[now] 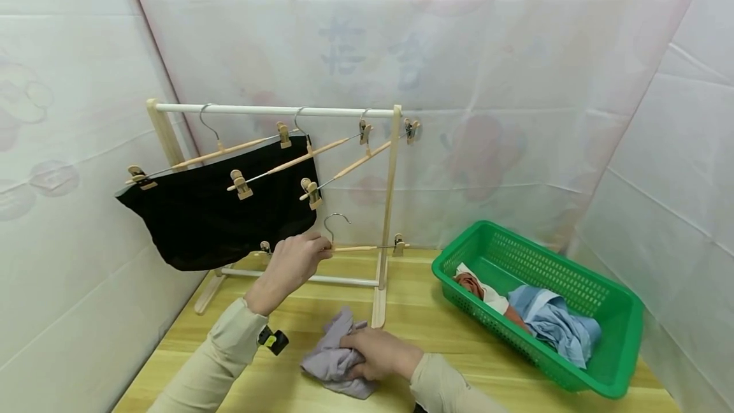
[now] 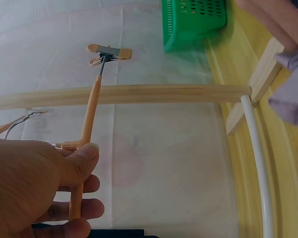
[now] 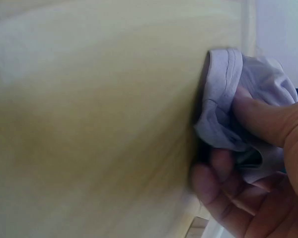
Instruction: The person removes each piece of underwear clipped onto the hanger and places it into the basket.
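My left hand (image 1: 292, 265) grips the middle of a clip hanger (image 1: 357, 248), just below its metal hook and in front of the rack. In the left wrist view, thumb and fingers curl round the hanger's wooden bar (image 2: 91, 109), and one clip (image 2: 109, 52) shows at its far end. My right hand (image 1: 383, 354) holds a crumpled lavender garment (image 1: 331, 357) low over the wooden table. In the right wrist view, the thumb lies over the garment's stitched edge (image 3: 220, 82) with the fingers beneath; part of the cloth is hidden by the hand.
A rack with a white rail (image 1: 252, 109) carries several clip hangers; black cloth (image 1: 229, 212) hangs from the leftmost. At right, a green basket (image 1: 487, 234) holds a blue garment (image 1: 553, 320) and white and rust-coloured cloth (image 1: 487, 295). Patterned sheets (image 1: 487, 81) surround the table (image 1: 424, 298).
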`<state>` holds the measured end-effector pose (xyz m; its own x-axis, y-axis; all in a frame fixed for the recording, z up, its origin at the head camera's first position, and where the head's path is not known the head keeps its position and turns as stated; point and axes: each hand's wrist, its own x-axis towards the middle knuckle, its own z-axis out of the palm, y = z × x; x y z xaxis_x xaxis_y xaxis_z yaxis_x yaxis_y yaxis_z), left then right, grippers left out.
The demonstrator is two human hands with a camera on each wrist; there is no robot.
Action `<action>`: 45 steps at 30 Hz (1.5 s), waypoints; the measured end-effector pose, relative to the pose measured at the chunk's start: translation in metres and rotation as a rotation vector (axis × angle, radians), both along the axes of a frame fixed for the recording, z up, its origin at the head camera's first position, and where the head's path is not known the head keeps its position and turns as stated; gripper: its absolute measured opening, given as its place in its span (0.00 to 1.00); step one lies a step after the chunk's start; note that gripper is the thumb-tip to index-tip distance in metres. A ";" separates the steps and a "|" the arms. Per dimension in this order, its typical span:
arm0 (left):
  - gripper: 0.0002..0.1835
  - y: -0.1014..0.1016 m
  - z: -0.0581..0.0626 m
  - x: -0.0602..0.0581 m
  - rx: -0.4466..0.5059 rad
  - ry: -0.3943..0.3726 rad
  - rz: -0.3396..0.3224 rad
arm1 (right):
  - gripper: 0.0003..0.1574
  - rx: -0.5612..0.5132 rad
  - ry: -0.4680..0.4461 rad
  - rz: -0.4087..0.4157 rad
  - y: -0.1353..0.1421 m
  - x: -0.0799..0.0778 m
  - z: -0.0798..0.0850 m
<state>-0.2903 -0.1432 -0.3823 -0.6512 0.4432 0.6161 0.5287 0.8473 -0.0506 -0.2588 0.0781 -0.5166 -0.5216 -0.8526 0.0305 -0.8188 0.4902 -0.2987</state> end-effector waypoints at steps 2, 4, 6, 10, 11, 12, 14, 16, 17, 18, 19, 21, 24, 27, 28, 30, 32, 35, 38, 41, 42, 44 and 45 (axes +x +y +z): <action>0.03 0.000 0.001 0.000 0.006 -0.002 0.001 | 0.15 -0.062 0.017 0.048 0.002 0.000 -0.001; 0.03 -0.001 0.001 0.001 0.013 -0.002 0.001 | 0.14 -0.128 0.024 0.077 0.006 0.001 0.001; 0.03 -0.001 0.001 0.001 0.019 -0.002 -0.002 | 0.14 -0.184 0.029 0.090 0.012 0.004 0.007; 0.03 -0.003 -0.001 0.002 0.030 -0.005 0.003 | 0.15 -0.282 0.033 0.076 0.029 0.012 0.029; 0.03 -0.004 -0.001 0.003 0.034 -0.006 0.005 | 0.16 -0.306 0.027 0.077 0.034 0.014 0.037; 0.03 -0.004 -0.001 0.003 0.037 -0.006 0.007 | 0.18 -0.327 0.025 0.081 0.040 0.016 0.045; 0.04 -0.005 -0.001 0.003 0.042 -0.007 0.010 | 0.21 -0.362 0.001 0.097 0.052 0.019 0.062; 0.03 -0.006 -0.002 0.004 0.048 -0.014 0.010 | 0.23 -0.379 -0.026 0.112 0.066 0.023 0.079; 0.03 -0.007 -0.002 0.004 0.050 -0.018 0.010 | 0.24 -0.381 -0.037 0.114 0.073 0.024 0.087; 0.03 -0.007 -0.002 0.004 0.052 -0.023 0.011 | 0.23 -0.378 -0.038 0.113 0.081 0.026 0.095; 0.03 -0.007 -0.003 0.004 0.056 -0.028 0.009 | 0.23 -0.371 -0.041 0.108 0.089 0.027 0.103; 0.02 -0.008 -0.003 0.005 0.062 -0.035 0.004 | 0.21 -0.360 -0.007 0.093 0.106 0.028 0.118; 0.03 -0.008 -0.003 0.005 0.065 -0.035 0.000 | 0.21 -0.347 0.060 0.075 0.132 0.025 0.138; 0.03 -0.008 -0.003 0.006 0.065 -0.032 -0.003 | 0.23 -0.324 0.071 0.014 0.160 0.018 0.156; 0.03 -0.008 -0.004 0.007 0.065 -0.031 -0.004 | 0.24 -0.313 0.054 -0.019 0.171 0.015 0.162; 0.03 -0.008 -0.004 0.008 0.064 -0.027 -0.007 | 0.21 -0.283 0.024 -0.095 0.191 0.009 0.173; 0.03 -0.009 -0.005 0.008 0.068 -0.019 -0.011 | 0.16 -0.252 0.010 -0.165 0.208 0.002 0.182; 0.03 -0.010 -0.007 0.010 0.077 0.004 -0.018 | 0.13 -0.231 0.059 -0.233 0.228 -0.012 0.190; 0.03 -0.010 -0.009 0.010 0.087 0.023 -0.029 | 0.13 -0.229 0.111 -0.299 0.246 -0.028 0.191; 0.04 -0.009 -0.010 0.010 0.090 0.023 -0.038 | 0.13 -0.206 0.096 -0.404 0.263 -0.045 0.186; 0.04 -0.008 -0.011 0.010 0.088 0.021 -0.037 | 0.14 -0.195 0.074 -0.432 0.268 -0.051 0.184; 0.04 -0.008 -0.012 0.010 0.087 0.015 -0.034 | 0.15 -0.165 0.014 -0.505 0.275 -0.064 0.180; 0.04 -0.008 -0.012 0.010 0.089 0.012 -0.032 | 0.17 -0.157 -0.013 -0.529 0.278 -0.071 0.177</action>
